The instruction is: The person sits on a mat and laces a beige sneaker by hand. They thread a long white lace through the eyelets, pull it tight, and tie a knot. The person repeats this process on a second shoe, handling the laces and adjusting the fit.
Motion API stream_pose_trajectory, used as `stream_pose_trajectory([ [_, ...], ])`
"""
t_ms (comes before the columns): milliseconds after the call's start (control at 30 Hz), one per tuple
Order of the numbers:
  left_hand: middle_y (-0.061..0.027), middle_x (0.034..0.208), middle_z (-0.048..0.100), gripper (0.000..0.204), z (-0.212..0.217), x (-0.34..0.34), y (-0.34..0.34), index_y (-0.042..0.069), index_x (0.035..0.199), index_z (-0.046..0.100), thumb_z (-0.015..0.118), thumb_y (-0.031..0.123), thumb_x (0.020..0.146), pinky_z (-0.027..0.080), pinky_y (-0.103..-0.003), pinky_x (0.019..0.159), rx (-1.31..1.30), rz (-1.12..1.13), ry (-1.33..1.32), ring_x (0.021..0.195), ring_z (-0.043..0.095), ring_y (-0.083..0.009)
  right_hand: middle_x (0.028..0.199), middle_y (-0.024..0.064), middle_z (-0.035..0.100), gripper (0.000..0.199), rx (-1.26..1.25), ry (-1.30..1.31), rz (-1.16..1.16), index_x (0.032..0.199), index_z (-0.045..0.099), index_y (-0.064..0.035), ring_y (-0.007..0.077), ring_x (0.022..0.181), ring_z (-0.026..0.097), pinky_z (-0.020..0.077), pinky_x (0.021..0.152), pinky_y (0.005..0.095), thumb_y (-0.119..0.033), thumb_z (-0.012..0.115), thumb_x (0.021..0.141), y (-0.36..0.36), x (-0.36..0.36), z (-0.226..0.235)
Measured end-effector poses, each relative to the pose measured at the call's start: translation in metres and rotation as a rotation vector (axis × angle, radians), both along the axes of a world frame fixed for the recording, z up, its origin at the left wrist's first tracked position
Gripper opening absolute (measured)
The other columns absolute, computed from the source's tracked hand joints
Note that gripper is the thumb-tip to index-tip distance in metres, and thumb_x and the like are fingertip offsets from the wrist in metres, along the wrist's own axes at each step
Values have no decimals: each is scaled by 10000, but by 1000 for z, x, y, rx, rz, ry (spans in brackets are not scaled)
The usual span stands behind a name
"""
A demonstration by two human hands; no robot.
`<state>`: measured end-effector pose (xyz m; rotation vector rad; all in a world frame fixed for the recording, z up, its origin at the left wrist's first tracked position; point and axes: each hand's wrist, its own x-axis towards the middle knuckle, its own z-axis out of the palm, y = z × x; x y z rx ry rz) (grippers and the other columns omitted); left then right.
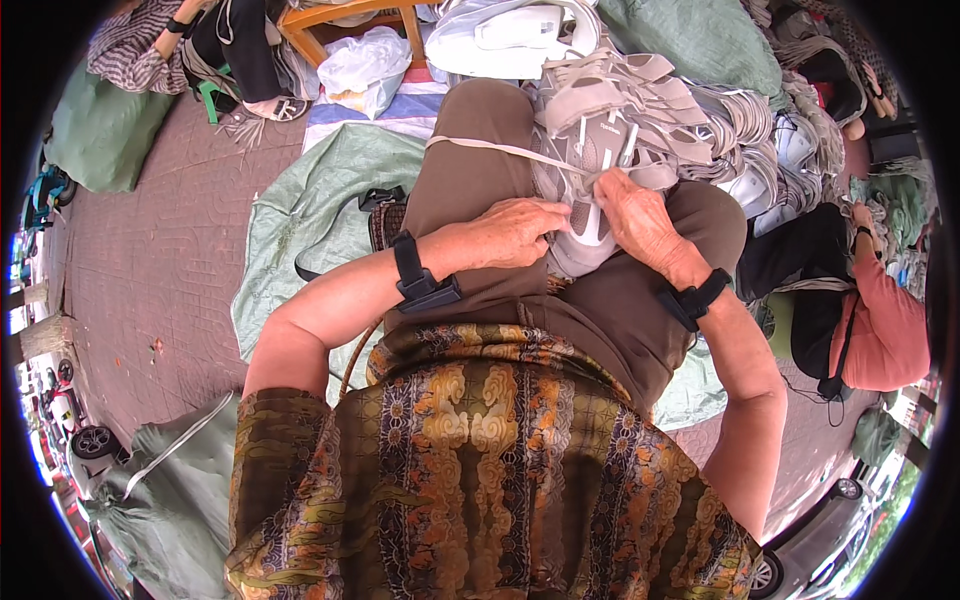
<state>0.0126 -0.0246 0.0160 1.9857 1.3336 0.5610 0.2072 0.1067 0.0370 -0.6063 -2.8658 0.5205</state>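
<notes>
A grey-beige shoe upper [590, 150] with white trim lies between my thighs, its tip toward me. My left hand [515, 232] comes in from the left, thumb and fingers pinched together at the upper's edge. On the other side my right hand [640, 220] is closed, its fingers pinching by the upper's front opening at the end of a pale flat lace [480, 143]. That lace stretches across my left thigh to the upper. Just what lies between the right fingertips is partly hidden. More loose beige uppers [650, 95] are heaped right behind this one.
White shoe pieces [510, 35] lie at the far side beside a wooden stool [350, 22] and a white plastic bag [365, 70]. Bundles of uppers [735, 125] pile up to the right. Green sacks [105, 125] stand around. Other people sit at far left and right.
</notes>
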Motion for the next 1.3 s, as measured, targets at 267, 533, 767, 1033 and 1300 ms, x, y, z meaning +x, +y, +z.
stream_pose_trajectory([
  [267,-153,1372,463,361,3,0,-1,36,1143,586,550,43,784,381,-421,1010,-16,28,23,1232,452,-337,786,166,627,89,24,105,-76,902,517,-62,379,734,613,480,631,457,-143,531,868,-13,-10,10],
  [533,-171,1286,510,312,13,-9,6,43,1104,581,543,37,794,454,-415,924,241,280,-21,1119,526,-361,683,173,624,74,-81,16,-97,888,560,-63,385,656,612,482,601,466,-122,535,850,-14,-18,3],
  [767,-157,1122,563,305,32,-9,23,31,1082,531,512,-8,781,497,-448,765,417,333,227,923,591,-373,881,187,617,254,180,107,-185,1042,539,-85,370,780,620,485,654,447,-60,606,799,20,7,24],
  [1033,-117,798,591,154,30,-13,36,18,858,552,586,14,708,517,-384,658,453,164,618,799,629,-279,913,164,567,328,251,-127,-184,1068,499,-28,357,804,620,493,683,445,-12,595,755,26,12,-2],
  [1300,-137,747,592,140,46,-29,41,17,840,530,576,3,709,509,-403,579,487,119,685,711,643,-296,968,161,534,204,232,-58,-159,954,489,-8,369,775,609,488,641,447,-43,585,777,34,7,-8],
])
